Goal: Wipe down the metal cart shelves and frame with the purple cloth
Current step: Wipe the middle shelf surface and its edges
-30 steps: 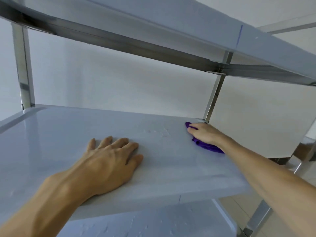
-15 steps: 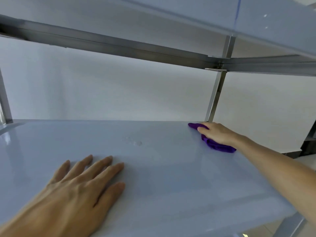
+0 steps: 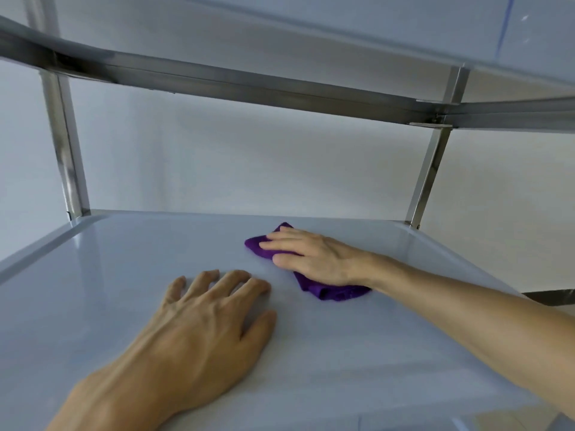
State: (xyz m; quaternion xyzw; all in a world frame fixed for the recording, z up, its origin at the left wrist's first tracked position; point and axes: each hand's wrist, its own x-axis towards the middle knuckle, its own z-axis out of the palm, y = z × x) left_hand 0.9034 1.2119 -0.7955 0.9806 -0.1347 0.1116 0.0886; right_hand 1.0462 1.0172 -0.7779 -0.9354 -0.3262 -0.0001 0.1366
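Steel shelf (image 3: 93,275), pale and glossy with a raised lip, fills the lower view and carries both hands. Above it runs the upper shelf (image 3: 311,32) on a grey crossbar (image 3: 249,85). Two upright posts join the levels: the left post (image 3: 63,150) at the far left corner, the right post (image 3: 427,178) at the far right corner. A plain white wall (image 3: 233,163) stands behind the cart.

Left hand (image 3: 199,331) lies palm down on the near middle of the shelf, fingers spread, slightly bent at the tips, pressing the surface and holding nothing. Right hand (image 3: 314,256) reaches in from the right and lies flat on the purple cloth (image 3: 334,292), fingers straight and together, pressing it to the shelf rather than gripping it.

Purple cloth sits bunched under that palm, past the shelf's middle toward the far edge, well clear of both posts. One corner shows beyond the fingertips, a fold behind the wrist. Left fingertips are near the cloth, not touching.
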